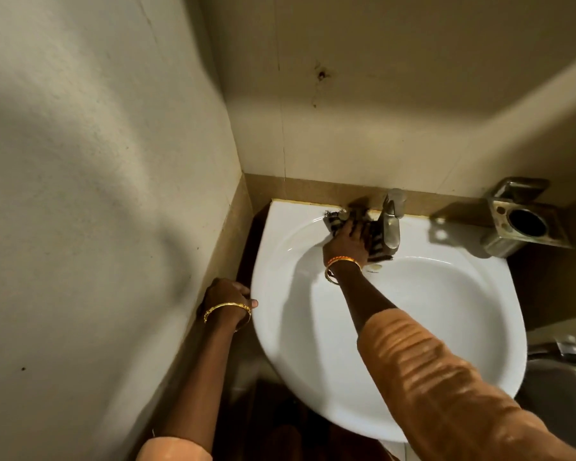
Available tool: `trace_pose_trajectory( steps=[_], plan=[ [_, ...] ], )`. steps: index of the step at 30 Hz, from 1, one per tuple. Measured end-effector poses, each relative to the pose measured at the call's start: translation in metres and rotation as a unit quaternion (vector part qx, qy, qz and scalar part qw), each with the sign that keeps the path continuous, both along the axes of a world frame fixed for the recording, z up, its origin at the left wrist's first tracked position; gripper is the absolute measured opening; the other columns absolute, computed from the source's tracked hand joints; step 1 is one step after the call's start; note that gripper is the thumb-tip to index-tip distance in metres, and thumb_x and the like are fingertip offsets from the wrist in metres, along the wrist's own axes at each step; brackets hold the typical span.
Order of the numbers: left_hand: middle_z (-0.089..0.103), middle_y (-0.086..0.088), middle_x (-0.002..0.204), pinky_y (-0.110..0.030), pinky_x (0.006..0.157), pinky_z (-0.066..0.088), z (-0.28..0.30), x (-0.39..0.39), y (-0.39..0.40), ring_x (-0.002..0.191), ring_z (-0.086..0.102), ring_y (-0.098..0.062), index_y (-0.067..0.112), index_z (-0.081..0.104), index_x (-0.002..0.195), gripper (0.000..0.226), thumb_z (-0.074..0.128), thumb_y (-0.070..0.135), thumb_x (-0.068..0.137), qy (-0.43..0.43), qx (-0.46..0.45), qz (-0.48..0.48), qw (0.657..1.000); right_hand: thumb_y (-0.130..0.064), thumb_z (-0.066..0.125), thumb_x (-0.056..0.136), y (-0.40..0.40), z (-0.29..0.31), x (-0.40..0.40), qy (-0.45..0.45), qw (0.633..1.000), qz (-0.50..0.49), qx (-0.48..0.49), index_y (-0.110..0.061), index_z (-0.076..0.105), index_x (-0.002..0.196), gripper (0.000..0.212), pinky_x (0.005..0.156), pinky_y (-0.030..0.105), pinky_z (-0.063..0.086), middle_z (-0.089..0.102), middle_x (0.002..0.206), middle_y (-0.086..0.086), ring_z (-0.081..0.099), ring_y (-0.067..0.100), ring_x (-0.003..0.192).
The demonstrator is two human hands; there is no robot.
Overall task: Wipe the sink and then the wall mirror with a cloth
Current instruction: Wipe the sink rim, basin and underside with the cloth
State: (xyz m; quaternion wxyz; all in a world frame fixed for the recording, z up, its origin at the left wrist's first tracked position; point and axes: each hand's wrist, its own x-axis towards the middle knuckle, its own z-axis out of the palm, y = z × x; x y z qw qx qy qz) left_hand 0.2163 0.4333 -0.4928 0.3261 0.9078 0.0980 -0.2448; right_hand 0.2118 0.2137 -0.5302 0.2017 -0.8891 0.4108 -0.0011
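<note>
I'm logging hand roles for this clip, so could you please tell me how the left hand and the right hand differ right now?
The right hand presses a dark patterned cloth onto the back ledge of the sink beside the tap; the left hand holds no cloth and grips the sink's left rim. The right hand reaches far forward, while the left hand stays near and low. Both wear gold bangles.

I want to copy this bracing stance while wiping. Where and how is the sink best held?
Probably at the rim of the sink on its left edge, coming from the wall side, as the left hand does: the rim overhangs there, with a gap beside it, while the right hand presses the cloth near the tap.
</note>
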Motion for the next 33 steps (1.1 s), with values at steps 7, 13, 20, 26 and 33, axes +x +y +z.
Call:
trace_pose_trajectory(
  steps=[7, 13, 20, 26, 33],
  plan=[
    [0.076, -0.013, 0.093, -0.041, 0.087, 0.056, -0.009, -0.001, 0.003, 0.081, 0.071, -0.029, 0.009, 0.074, 0.091, 0.030, 0.084, 0.007, 0.063, -0.024, -0.016, -0.004, 1.000, -0.014, 0.039, 0.094, -0.007, 0.008, 0.005, 0.025, 0.999, 0.017, -0.013, 0.002, 0.009, 0.147, 0.062, 0.117, 0.045, 0.017, 0.012, 0.155, 0.024, 0.014, 0.036, 0.144],
    [0.073, -0.022, 0.100, -0.042, 0.088, 0.055, -0.015, -0.008, 0.003, 0.088, 0.071, -0.031, -0.002, 0.071, 0.098, 0.032, 0.078, -0.003, 0.067, -0.032, -0.069, 0.018, 0.997, -0.016, 0.040, 0.093, 0.023, 0.001, 0.006, -0.025, 0.996, 0.081, -0.032, -0.001, 0.007, 0.149, 0.066, 0.118, 0.043, 0.004, 0.010, 0.156, 0.022, 0.007, 0.033, 0.146],
    [0.074, -0.014, 0.101, -0.039, 0.090, 0.055, -0.011, -0.009, 0.001, 0.089, 0.071, -0.029, 0.005, 0.073, 0.100, 0.032, 0.080, 0.006, 0.068, -0.037, -0.036, 0.008, 0.999, 0.000, 0.027, 0.096, 0.094, -0.009, 0.006, -0.064, 0.970, 0.236, -0.015, -0.001, 0.006, 0.148, 0.056, 0.119, 0.040, 0.003, 0.003, 0.157, 0.023, 0.002, 0.032, 0.147],
    [0.071, -0.023, 0.099, -0.038, 0.087, 0.052, -0.021, -0.020, 0.013, 0.079, 0.067, -0.025, -0.007, 0.069, 0.099, 0.031, 0.076, -0.005, 0.069, -0.004, -0.171, 0.108, 0.979, 0.001, 0.034, 0.092, 0.067, -0.003, 0.017, -0.052, 0.976, 0.213, 0.003, -0.006, 0.011, 0.149, 0.062, 0.120, 0.039, 0.001, 0.005, 0.158, 0.017, 0.003, 0.028, 0.147],
    [0.071, -0.023, 0.099, -0.036, 0.086, 0.053, -0.022, -0.026, 0.011, 0.080, 0.063, -0.023, -0.008, 0.069, 0.098, 0.029, 0.076, -0.005, 0.069, -0.002, -0.210, 0.150, 0.966, -0.003, 0.039, 0.095, 0.103, -0.008, -0.020, -0.095, 0.896, 0.432, 0.033, -0.012, 0.018, 0.149, 0.059, 0.121, 0.039, 0.006, 0.009, 0.158, 0.013, 0.003, 0.031, 0.147]
  ],
)
